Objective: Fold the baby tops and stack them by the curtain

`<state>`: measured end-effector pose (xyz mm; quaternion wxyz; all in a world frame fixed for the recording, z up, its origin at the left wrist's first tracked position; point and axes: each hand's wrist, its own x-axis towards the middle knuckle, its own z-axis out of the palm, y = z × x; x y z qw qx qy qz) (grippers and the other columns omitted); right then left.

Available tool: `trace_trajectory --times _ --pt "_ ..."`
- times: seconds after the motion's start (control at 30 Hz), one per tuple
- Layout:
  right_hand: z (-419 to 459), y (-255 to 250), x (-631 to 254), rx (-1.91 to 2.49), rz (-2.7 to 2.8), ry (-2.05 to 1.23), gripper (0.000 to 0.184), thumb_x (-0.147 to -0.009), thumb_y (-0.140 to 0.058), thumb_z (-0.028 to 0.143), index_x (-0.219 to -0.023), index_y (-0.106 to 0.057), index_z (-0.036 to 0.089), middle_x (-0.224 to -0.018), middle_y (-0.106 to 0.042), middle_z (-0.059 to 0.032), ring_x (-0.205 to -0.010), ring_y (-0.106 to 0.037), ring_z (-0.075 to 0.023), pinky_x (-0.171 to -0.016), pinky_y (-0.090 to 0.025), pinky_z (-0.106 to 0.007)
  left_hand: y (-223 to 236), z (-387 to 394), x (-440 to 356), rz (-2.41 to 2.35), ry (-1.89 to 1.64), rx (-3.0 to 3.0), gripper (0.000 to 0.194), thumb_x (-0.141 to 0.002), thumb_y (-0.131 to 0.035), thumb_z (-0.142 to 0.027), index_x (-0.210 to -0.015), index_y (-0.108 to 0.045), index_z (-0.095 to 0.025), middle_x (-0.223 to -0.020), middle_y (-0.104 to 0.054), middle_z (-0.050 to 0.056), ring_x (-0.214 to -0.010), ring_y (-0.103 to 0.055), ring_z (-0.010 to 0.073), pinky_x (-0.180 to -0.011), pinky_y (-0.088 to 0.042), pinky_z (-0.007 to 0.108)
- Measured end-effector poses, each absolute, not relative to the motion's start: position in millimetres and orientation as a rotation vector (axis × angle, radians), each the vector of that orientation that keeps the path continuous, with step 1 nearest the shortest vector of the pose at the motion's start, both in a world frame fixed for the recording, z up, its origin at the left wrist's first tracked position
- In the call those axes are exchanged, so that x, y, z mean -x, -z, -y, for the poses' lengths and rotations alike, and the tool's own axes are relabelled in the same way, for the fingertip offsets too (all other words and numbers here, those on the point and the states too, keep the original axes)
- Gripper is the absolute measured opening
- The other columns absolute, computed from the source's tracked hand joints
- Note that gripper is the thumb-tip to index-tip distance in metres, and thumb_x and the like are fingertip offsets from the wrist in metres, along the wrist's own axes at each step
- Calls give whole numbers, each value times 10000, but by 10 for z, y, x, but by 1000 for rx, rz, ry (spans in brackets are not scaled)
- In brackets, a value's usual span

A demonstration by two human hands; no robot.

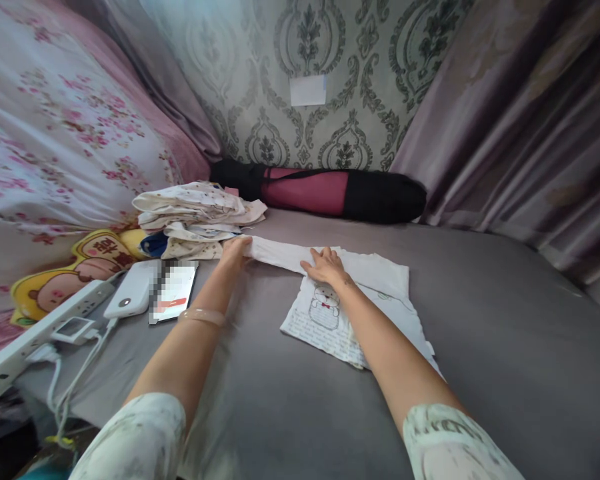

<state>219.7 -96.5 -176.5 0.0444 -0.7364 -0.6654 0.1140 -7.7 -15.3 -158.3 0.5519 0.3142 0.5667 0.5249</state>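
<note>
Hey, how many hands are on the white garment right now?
2: left hand at the outstretched end of the white garment, beside the clothes pile; right hand also on it, just beyond the printed bear.

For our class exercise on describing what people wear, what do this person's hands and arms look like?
The left hand and right hand are both ungloved. On the left arm is a pale, smooth, rounded bangle; none shows on the right. The left sleeve and right sleeve are whitish with muted grey-green patterning, stopping well short of the wrists.
</note>
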Motion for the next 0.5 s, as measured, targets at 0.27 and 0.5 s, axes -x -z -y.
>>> trace_trajectory --times 0.27,0.5 --pt "952 1724 -2093 2315 1976 -326 851 -823 -394 750 -1479 -340 210 -1383 -416 -177 -1258 -387 -338 -1023 -272 -414 1286 244 -89 -1098 -1202 -659 74 -805 -524 -110 -823 -589 -142 -709 -643 43 -682 -647 165 -627 -541 262" --pt "1043 1574 -2378 1952 1640 -662 598 -904 -420 612 -1286 -562 176 -1231 -596 -148 -1174 -523 -283 -957 -402 -371 1159 341 -531 -1007 -1248 -775 73 -735 -586 -126 -804 -591 -146 -739 -631 19 -662 -623 149 -665 -547 306"
